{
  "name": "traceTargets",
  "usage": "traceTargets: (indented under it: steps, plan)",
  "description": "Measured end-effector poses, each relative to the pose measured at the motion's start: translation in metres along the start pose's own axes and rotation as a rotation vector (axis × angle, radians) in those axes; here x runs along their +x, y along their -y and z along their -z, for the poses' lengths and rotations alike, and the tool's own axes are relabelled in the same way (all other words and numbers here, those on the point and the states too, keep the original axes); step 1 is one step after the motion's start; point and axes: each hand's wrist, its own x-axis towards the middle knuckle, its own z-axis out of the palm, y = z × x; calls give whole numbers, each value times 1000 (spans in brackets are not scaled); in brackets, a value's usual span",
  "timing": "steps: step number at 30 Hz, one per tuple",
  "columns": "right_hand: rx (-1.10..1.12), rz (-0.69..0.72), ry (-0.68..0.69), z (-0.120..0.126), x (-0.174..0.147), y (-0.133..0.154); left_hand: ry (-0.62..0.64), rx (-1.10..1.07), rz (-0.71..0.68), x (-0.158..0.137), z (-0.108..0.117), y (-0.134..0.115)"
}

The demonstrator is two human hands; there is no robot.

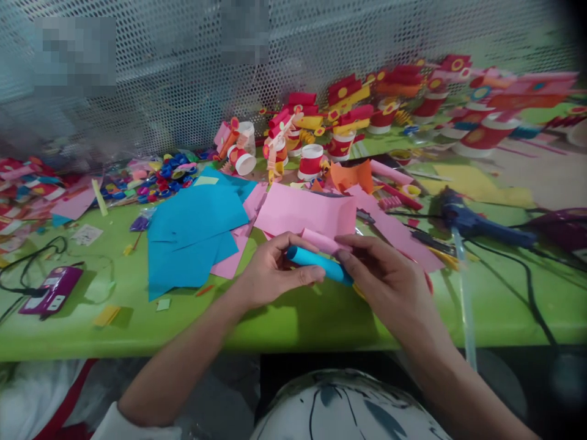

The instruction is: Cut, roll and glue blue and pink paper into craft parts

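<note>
Between my two hands are a blue paper roll (316, 264) and a pink paper roll (323, 240), side by side just above the table's front part. My left hand (275, 269) grips their left ends, thumb along the blue roll and fingers behind the pink one. At the right ends, my right hand (389, 278) pinches them between thumb and fingers. Whether the rolls are joined cannot be seen. Behind them lies a pink paper sheet (307, 209). Several blue paper sheets (195, 226) lie left of my hands.
A blue glue gun (481, 223) with a clear glue stick and cables lies at right. Red-and-white cups (312, 162) with paper rolls stand along the perforated metal panel (183, 67). A purple power strip (52, 290) sits at left on the green table (183, 333).
</note>
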Motion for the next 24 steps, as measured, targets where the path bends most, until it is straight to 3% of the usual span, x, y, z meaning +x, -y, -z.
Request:
traceTargets:
  steps: [7,12,15,17,18,21,24]
  plan:
    - [-81,63,58,11,-4,1,27,-26,41,4,1,5]
    - [-184,186,63,23,-4,6,-63,21,44,3,0,7]
    - [-366,289,-2,52,-1,1,-90,43,52,3,-1,8]
    - [-553,284,-74,80,3,-8,-84,46,62,5,-1,10]
    - [-729,246,-101,95,7,-13,-81,44,67,5,-1,11]
    - [-958,145,-242,138,25,-29,-101,30,70,8,-1,15]
    - [-1163,69,-209,167,48,-40,-125,24,83,10,0,17]
